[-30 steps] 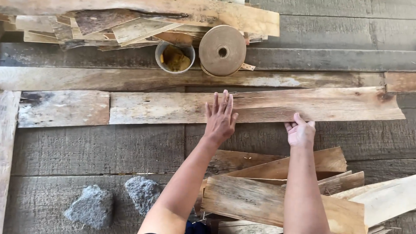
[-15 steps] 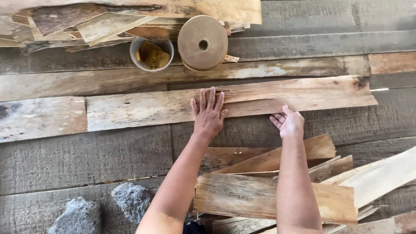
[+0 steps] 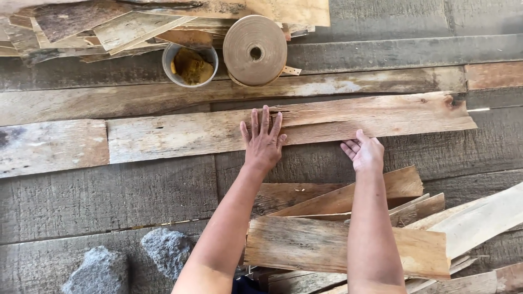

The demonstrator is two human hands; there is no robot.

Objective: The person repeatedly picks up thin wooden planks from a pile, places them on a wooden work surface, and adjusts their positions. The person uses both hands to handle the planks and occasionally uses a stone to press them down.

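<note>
From the head camera, the left hand (image 3: 262, 142) lies flat, fingers spread, on a long weathered board (image 3: 305, 126) stretched across the plank floor (image 3: 114, 190). The right hand (image 3: 364, 153) is open at the board's near edge, fingertips under it (gripping nothing closed). Beyond stand a tape roll (image 3: 254, 50) and a small tub (image 3: 190, 65); loose boards (image 3: 348, 242) pile below, two grey stones (image 3: 131, 261) left.

We see a grey plank floor (image 3: 120, 190). A long board (image 3: 338, 120) lies across it; beyond the board, a tape roll (image 3: 255, 50) and tub (image 3: 190, 65); nearer than it, two stones (image 3: 166, 251), stacked offcuts (image 3: 338, 245).
</note>
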